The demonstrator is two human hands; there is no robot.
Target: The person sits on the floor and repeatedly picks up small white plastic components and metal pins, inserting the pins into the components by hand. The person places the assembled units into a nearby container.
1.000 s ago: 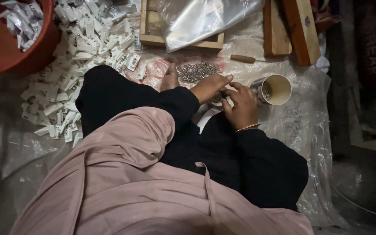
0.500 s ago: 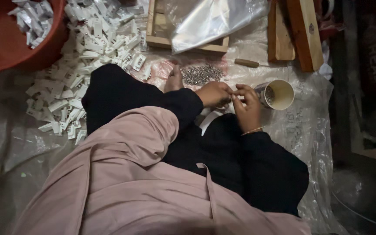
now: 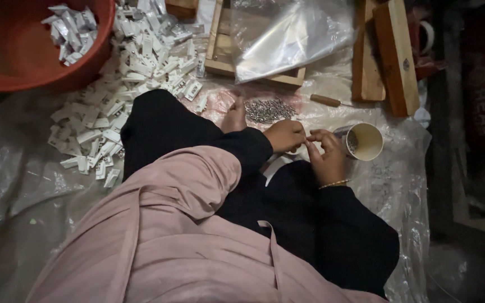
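Hands (image 3: pixel 307 143) together | paper cup (image 3: pixel 366 141): small parts | red tub (image 3: pixel 35 50): white pieces (image 3: pixel 71 25)

Hands meet over the lap, right beside a paper cup.

The left hand (image 3: pixel 285 136) and right hand (image 3: pixel 325 155) touch at the fingertips, pinching something too small to make out. Just beside the right hand lies a pale paper cup (image 3: pixel 364 141), tipped on its side, mouth facing the camera, small dark bits inside. Just beyond the left hand, a heap of tiny silvery metal pieces (image 3: pixel 269 110) sits on the plastic sheet.
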